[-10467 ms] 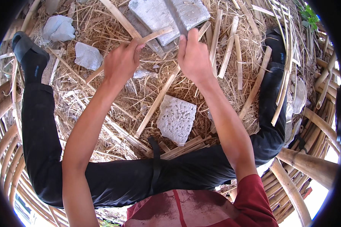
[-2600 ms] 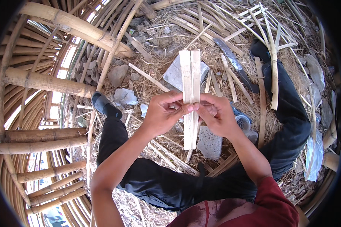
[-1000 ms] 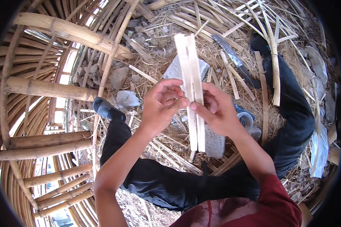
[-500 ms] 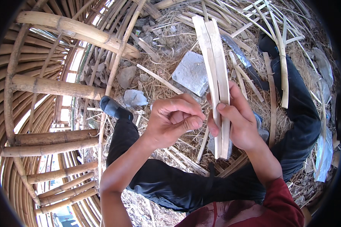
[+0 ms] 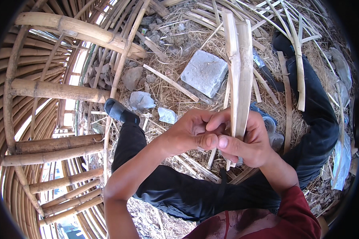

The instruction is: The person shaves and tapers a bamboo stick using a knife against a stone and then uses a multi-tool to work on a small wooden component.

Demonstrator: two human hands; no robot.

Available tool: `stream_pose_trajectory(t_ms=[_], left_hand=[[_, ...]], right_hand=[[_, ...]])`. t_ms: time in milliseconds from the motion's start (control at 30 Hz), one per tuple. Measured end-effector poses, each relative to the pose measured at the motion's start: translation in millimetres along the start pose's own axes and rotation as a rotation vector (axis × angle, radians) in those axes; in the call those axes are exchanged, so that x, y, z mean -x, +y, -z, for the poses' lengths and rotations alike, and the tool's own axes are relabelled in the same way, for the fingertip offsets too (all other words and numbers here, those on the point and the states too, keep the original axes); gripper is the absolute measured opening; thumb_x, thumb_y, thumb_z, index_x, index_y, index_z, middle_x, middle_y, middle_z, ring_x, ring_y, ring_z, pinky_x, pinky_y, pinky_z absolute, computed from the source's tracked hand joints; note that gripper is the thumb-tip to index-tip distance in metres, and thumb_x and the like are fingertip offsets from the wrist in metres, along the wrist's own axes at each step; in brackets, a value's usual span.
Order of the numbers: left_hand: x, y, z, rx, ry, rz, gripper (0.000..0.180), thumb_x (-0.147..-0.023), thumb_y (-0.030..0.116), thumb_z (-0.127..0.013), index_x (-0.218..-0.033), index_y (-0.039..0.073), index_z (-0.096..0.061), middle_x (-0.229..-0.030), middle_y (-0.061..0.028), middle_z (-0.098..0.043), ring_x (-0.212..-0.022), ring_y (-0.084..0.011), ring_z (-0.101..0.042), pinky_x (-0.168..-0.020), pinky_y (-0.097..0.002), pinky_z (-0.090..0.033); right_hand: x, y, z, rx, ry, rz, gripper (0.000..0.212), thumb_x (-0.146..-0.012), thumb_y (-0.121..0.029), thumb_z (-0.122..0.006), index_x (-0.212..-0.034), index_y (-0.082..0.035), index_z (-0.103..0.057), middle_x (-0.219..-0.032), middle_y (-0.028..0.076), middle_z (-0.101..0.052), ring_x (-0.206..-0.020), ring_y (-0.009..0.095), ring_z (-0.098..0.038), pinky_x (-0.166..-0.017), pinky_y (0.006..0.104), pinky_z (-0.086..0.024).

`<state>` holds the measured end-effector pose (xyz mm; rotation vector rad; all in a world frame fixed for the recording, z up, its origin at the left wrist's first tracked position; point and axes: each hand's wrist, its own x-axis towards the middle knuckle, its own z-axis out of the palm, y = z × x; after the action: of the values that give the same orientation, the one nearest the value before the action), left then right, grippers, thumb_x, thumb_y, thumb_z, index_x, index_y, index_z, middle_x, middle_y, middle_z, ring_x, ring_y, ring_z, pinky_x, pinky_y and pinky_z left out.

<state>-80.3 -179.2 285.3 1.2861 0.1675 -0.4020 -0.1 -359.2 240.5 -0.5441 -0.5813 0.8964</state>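
Two or so pale split bamboo strips (image 5: 243, 75) stand nearly upright in front of me. My right hand (image 5: 253, 145) is closed around their lower part. Close against it, my left hand (image 5: 185, 133) has its fingers curled, the thumb tip meeting the right thumb tip beside the strips. Whatever the left fingers may pinch is hidden. Below the hands a short end of the strips (image 5: 230, 164) shows. Behind the strips lies a grey square stone block (image 5: 203, 73) on the straw-strewn ground.
A long curved blade (image 5: 266, 71) lies on the ground right of the strips. Several bamboo slats (image 5: 289, 99) are scattered about. A bamboo pole frame (image 5: 64, 91) rises at the left. My dark-trousered legs (image 5: 175, 193) spread around the work spot; rubble (image 5: 141, 100) lies near the left foot.
The strips have turned and shifted slightly right, their tops now closer together. My left hand has moved right and down to meet the right hand, which has rolled its grip.
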Motion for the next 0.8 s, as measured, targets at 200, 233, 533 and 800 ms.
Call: stream_pose_trajectory(t_ms=[200, 233, 533, 800], left_hand=[[-2.0, -13.2, 2.2, 0.031, -0.07, 0.076, 0.071, -0.075, 0.062, -0.083, -0.108, 0.002, -0.068, -0.078, 0.0004, -0.062, -0.071, -0.008, -0.059, -0.067, -0.0236, -0.045], [-1.7, -14.4, 2.7, 0.038, -0.083, 0.076, 0.07, -0.076, 0.063, -0.083, -0.107, 0.002, -0.068, -0.074, 0.0012, -0.059, -0.068, -0.0074, -0.056, -0.064, -0.0232, -0.043], [-3.3, -16.0, -1.6, 0.141, -0.131, 0.089, 0.066, -0.079, 0.057, -0.082, -0.107, -0.001, -0.067, -0.073, 0.0005, -0.057, -0.062, -0.0074, -0.052, -0.056, -0.0229, -0.039], [-2.1, -19.3, 5.1, 0.153, -0.172, 0.066, 0.063, -0.08, 0.053, -0.08, -0.106, -0.003, -0.068, -0.076, -0.0012, -0.059, -0.063, -0.0083, -0.051, -0.056, -0.0236, -0.039]], right_hand=[[0.6, 0.4, -1.2, 0.004, -0.008, 0.006, 0.023, -0.095, -0.009, -0.07, -0.11, 0.007, -0.062, -0.078, 0.012, -0.068, -0.043, 0.006, -0.049, -0.04, 0.0206, -0.037], [1.1, 0.4, -1.3, -0.005, -0.009, -0.004, 0.023, -0.095, -0.008, -0.07, -0.11, 0.006, -0.062, -0.08, 0.013, -0.069, -0.044, 0.006, -0.05, -0.04, 0.0205, -0.038], [3.8, 5.6, 1.9, 0.03, -0.023, 0.026, 0.025, -0.092, -0.006, -0.072, -0.111, 0.006, -0.062, -0.086, 0.015, -0.07, -0.057, 0.011, -0.065, -0.044, 0.0198, -0.046], [2.6, 2.8, -0.9, 0.003, -0.037, 0.017, 0.03, -0.091, -0.008, -0.074, -0.114, 0.006, -0.062, -0.084, 0.014, -0.07, -0.053, 0.009, -0.062, -0.045, 0.0201, -0.045]])
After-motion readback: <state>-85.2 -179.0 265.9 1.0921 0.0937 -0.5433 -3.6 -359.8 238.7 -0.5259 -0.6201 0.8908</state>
